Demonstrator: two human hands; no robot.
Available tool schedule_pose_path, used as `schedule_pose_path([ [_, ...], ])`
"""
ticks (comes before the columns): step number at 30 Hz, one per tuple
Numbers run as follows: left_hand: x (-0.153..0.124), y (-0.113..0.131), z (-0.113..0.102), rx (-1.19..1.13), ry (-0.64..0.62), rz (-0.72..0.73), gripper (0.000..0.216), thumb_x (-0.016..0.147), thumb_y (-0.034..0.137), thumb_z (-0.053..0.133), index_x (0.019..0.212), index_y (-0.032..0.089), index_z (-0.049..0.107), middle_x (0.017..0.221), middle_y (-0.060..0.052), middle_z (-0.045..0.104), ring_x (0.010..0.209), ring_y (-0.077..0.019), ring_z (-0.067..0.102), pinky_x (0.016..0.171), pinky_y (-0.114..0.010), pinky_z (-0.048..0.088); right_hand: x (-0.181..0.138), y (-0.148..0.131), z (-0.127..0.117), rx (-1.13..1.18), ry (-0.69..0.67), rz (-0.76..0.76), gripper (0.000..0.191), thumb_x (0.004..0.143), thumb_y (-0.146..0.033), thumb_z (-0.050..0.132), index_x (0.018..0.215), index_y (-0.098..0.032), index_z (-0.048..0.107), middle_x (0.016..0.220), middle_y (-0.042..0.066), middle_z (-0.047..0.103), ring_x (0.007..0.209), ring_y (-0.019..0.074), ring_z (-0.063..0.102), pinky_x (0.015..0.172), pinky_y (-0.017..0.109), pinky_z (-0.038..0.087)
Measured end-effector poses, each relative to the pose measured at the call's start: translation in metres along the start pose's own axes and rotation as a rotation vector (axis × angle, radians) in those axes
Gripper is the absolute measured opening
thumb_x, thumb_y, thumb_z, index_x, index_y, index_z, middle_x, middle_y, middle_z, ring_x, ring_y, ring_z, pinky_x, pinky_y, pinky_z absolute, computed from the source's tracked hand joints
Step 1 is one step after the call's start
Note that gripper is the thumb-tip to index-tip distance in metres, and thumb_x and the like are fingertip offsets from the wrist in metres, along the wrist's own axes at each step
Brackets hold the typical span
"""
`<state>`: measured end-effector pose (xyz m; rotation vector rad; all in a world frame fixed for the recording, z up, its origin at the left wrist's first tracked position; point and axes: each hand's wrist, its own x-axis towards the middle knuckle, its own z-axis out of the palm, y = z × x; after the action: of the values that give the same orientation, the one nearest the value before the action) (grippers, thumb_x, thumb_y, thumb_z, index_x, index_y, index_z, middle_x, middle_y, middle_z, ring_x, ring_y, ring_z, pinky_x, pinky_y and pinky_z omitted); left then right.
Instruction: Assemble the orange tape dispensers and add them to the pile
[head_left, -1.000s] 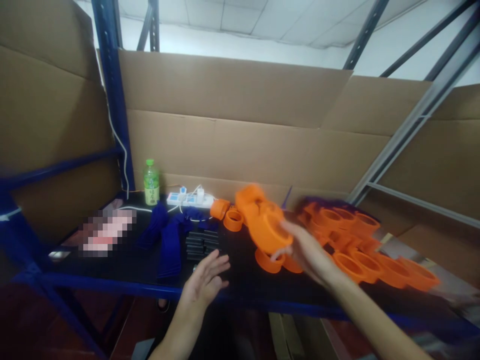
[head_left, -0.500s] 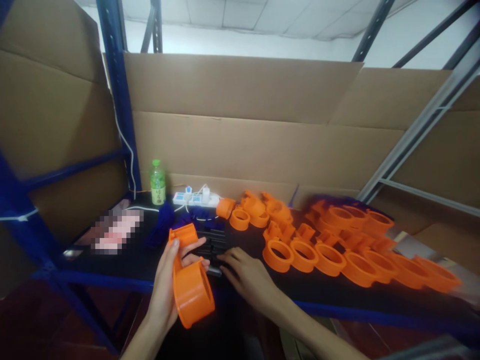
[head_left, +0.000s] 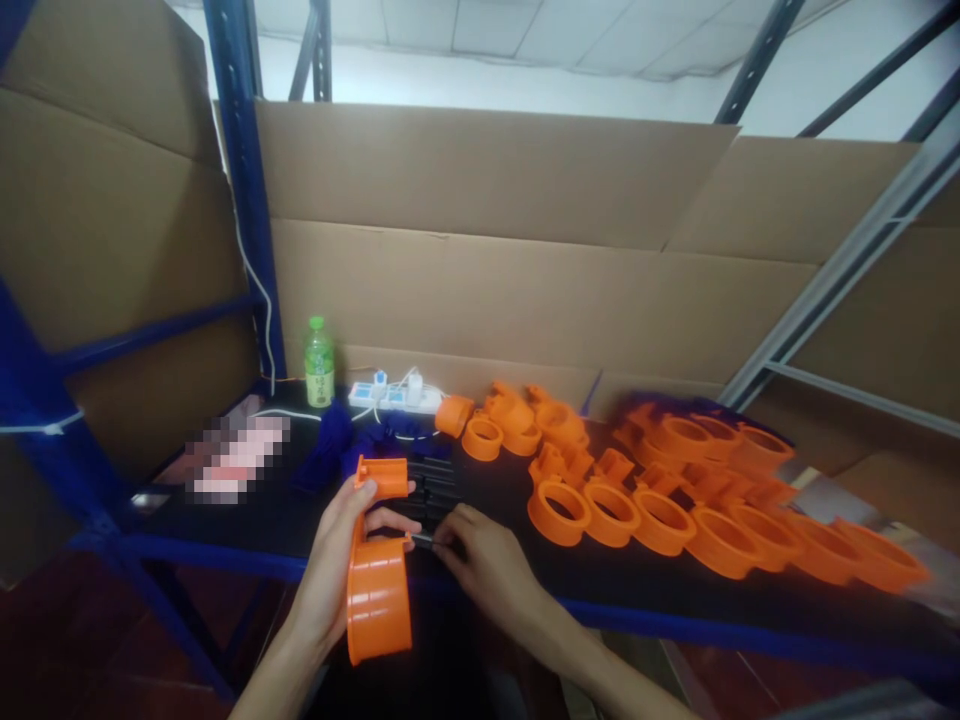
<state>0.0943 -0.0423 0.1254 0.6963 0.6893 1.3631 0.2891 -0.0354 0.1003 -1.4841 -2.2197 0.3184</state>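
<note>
I just turned the orange ring bracket (head_left: 379, 598) my left hand (head_left: 328, 562) gripped, so its three o'clock side seemed lined up with the grey rod (head_left: 423, 541) my right hand (head_left: 491, 562) pinched.

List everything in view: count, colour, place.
Flat benchtop: one, black, underneath
Ringed plastic part: one, orange, in left hand
Similar loose plastic parts: over ten, orange, benchtop right
Slim rod: one, grey, in right hand
Slim bars: several, black, benchtop centre
Cloth-like bundles: count unclear, blue, beside bars
Capped plastic bottle: one, green, back left
Long plastic power strip: one, white, right of bottle
Pixelated patch: one, pinkish, benchtop left
Flat cardboard panels: several, brown, back and sides
Metal frame bars: several, blue, left
Metal struts: several, grey, upper right
Hands: two, bare, lower centre
</note>
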Motion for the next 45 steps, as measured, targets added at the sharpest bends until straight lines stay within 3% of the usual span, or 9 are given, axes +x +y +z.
schedule_pose_path([
  [2,0.0,-0.001,-0.001,0.012,-0.011,-0.036,0.037,0.085,0.039,0.067,0.113,0.015,0.064,0.119,-0.016,0.072,0.08,-0.0231,0.075,0.071,-0.034,0.06,0.002,0.001,-0.007,0.156,0.035,0.028,0.004,0.086,-0.022,0.061,0.082,-0.02,0.064,0.089,0.002,0.064,0.081,0.0161,0.059,0.069,0.025,0.043],
  [5,0.0,-0.002,-0.001,0.022,-0.035,-0.05,0.037,0.086,0.039,0.066,0.114,0.015,0.063,0.11,-0.015,0.074,0.08,-0.0238,0.074,0.071,-0.034,0.06,0.005,-0.003,-0.027,0.412,0.085,0.073,0.017,0.087,-0.036,0.063,0.084,-0.019,0.065,0.073,0.0,0.058,0.068,0.0136,0.051,0.062,0.024,0.039],
  [11,-0.002,-0.008,0.002,0.04,-0.174,-0.101,0.038,0.085,0.04,0.062,0.112,0.013,0.065,0.109,-0.018,0.073,0.077,-0.0246,0.073,0.069,-0.037,0.059,0.006,-0.02,-0.071,0.696,0.029,0.138,0.034,0.084,-0.051,0.066,0.083,-0.016,0.063,0.067,-0.003,0.048,0.062,0.01,0.04,0.056,0.022,0.032],
  [17,-0.003,-0.01,0.003,0.05,-0.203,-0.112,0.039,0.085,0.041,0.061,0.11,0.011,0.067,0.109,-0.019,0.073,0.075,-0.0242,0.071,0.068,-0.037,0.058,0.004,-0.022,-0.074,0.744,-0.037,0.183,0.033,0.083,-0.049,0.067,0.083,-0.016,0.062,0.067,-0.003,0.051,0.057,0.0078,0.038,0.05,0.021,0.026],
  [24,-0.002,-0.011,0.003,0.057,-0.232,-0.119,0.036,0.088,0.039,0.056,0.108,0.011,0.066,0.107,-0.018,0.073,0.073,-0.0232,0.07,0.068,-0.036,0.058,0.001,-0.021,-0.075,0.787,-0.09,0.211,0.032,0.085,-0.048,0.066,0.085,-0.017,0.06,0.063,-0.005,0.044,0.05,0.0058,0.032,0.045,0.02,0.021],
  [33,-0.007,-0.007,0.005,0.136,-0.314,-0.11,0.034,0.091,0.04,0.053,0.109,0.012,0.062,0.101,-0.016,0.074,0.06,-0.0193,0.07,0.056,-0.027,0.052,0.004,-0.024,-0.093,0.557,-0.097,0.102,0.027,0.088,-0.043,0.064,0.081,-0.016,0.061,0.065,-0.003,0.046,0.06,0.0087,0.037,0.053,0.022,0.028],
  [38,-0.01,-0.007,0.005,0.237,-0.368,-0.099,0.033,0.093,0.039,0.054,0.116,0.016,0.058,0.11,-0.015,0.072,0.061,-0.0184,0.071,0.056,-0.027,0.052,0.008,-0.027,-0.108,0.417,-0.178,0.052,0.026,0.091,-0.039,0.059,0.082,-0.016,0.061,0.064,-0.004,0.044,0.06,0.009,0.036,0.054,0.023,0.029],
  [45,-0.009,-0.023,0.009,0.347,-0.422,-0.092,0.033,0.092,0.043,0.056,0.114,0.018,0.057,0.114,-0.014,0.072,0.06,-0.0169,0.071,0.053,-0.024,0.052,0.019,-0.022,-0.093,0.445,-0.218,0.039,0.022,0.087,-0.036,0.065,0.078,-0.016,0.062,0.062,-0.005,0.042,0.058,0.0086,0.036,0.051,0.021,0.028],
])
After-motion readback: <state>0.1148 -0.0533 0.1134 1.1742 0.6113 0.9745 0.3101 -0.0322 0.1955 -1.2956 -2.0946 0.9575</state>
